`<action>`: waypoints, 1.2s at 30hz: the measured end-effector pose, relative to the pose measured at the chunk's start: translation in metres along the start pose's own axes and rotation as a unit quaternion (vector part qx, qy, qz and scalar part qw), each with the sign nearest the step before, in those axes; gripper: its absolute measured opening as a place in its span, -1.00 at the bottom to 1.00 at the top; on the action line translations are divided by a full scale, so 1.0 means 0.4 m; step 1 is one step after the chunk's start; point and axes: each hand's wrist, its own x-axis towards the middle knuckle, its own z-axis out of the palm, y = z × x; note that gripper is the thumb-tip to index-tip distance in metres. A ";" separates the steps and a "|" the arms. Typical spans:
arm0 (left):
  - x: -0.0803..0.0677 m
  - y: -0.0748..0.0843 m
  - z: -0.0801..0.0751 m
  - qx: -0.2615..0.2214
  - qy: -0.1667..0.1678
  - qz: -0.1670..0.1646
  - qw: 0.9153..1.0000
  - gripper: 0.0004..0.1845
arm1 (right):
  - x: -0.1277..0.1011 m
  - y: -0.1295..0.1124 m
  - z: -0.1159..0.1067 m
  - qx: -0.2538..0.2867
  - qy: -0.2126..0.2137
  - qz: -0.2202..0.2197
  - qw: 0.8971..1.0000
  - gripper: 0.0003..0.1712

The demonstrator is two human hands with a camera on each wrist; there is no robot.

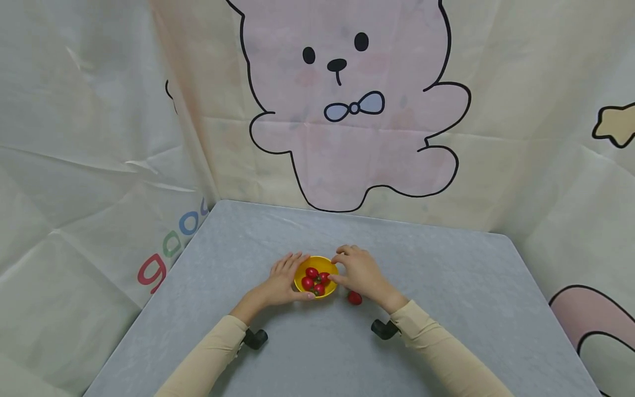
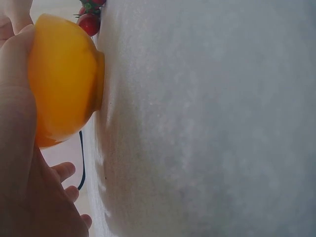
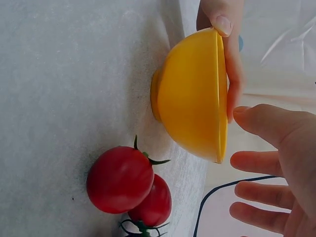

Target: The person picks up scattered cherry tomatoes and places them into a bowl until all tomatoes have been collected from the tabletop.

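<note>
Bowl (image 1: 316, 277): yellow, upright on the grey table (image 1: 446, 309), near its middle; holds four or so small red tomatoes (image 1: 315, 280).
Left hand (image 1: 284, 282): cupped against the bowl's left wall, fingers close together and curved along the rim, thumb at the near side; likely bracing the bowl against sliding.
Right hand (image 1: 361, 272): at the bowl's right rim, fingers relaxed and slightly apart, tips just above the rim; nothing pinched, as far as the right wrist view shows.
Loose tomatoes (image 3: 129, 186): two with green stalks, touching one another, on the table just right of the bowl and under the right wrist; outside the bowl, within short reach.
Obstructions: none between right hand and loose tomatoes; bowl wall stands between them and the fruit inside.
Surroundings: cartoon bear backdrop (image 1: 347, 110) behind the table; black wrist camera mounts (image 1: 384, 329) on both sleeves.
</note>
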 end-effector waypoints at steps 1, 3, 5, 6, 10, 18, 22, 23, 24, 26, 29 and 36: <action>0.000 -0.001 0.000 0.000 -0.001 0.000 1.000 0.11 | 0.000 0.002 0.000 0.002 0.002 -0.001 1.000 -0.58; 0.000 -0.002 0.001 0.001 -0.001 -0.001 1.000 0.11 | -0.001 0.006 0.001 0.005 0.001 -0.002 1.000 -0.59; 0.000 -0.003 0.001 0.002 -0.002 -0.001 1.000 0.11 | -0.003 0.013 0.002 0.005 -0.002 -0.003 1.000 -0.59; 0.001 -0.003 0.002 0.003 -0.002 -0.002 1.000 0.11 | -0.004 0.016 0.001 0.009 -0.003 -0.003 1.000 -0.59; 0.002 -0.001 0.002 0.002 0.000 -0.001 1.000 0.12 | -0.015 0.036 -0.006 0.010 -0.008 0.005 1.000 -0.57; 0.003 -0.002 0.004 0.000 0.003 -0.003 1.000 0.11 | -0.036 0.070 -0.029 0.008 0.002 0.012 1.000 -0.55; 0.003 -0.001 0.005 0.000 0.002 -0.002 1.000 0.11 | -0.045 0.081 -0.036 0.010 -0.004 0.020 1.000 -0.56; 0.003 -0.001 0.005 0.000 0.002 -0.002 1.000 0.11 | -0.048 0.084 -0.037 0.012 -0.005 0.022 1.000 -0.56; 0.003 -0.001 0.005 0.000 0.002 -0.002 1.000 0.11 | -0.050 0.088 -0.038 0.013 -0.006 0.024 1.000 -0.55; 0.003 0.000 0.004 0.000 0.002 -0.002 1.000 0.11 | -0.054 0.098 -0.039 0.015 -0.008 0.028 0.999 -0.54; 0.002 0.000 0.002 0.000 0.000 -0.002 1.000 0.11 | -0.058 0.114 -0.039 0.013 -0.004 0.031 0.999 -0.54; 0.002 0.001 0.001 -0.001 0.000 -0.004 1.000 0.12 | -0.069 0.139 -0.049 0.006 0.001 0.050 0.999 -0.54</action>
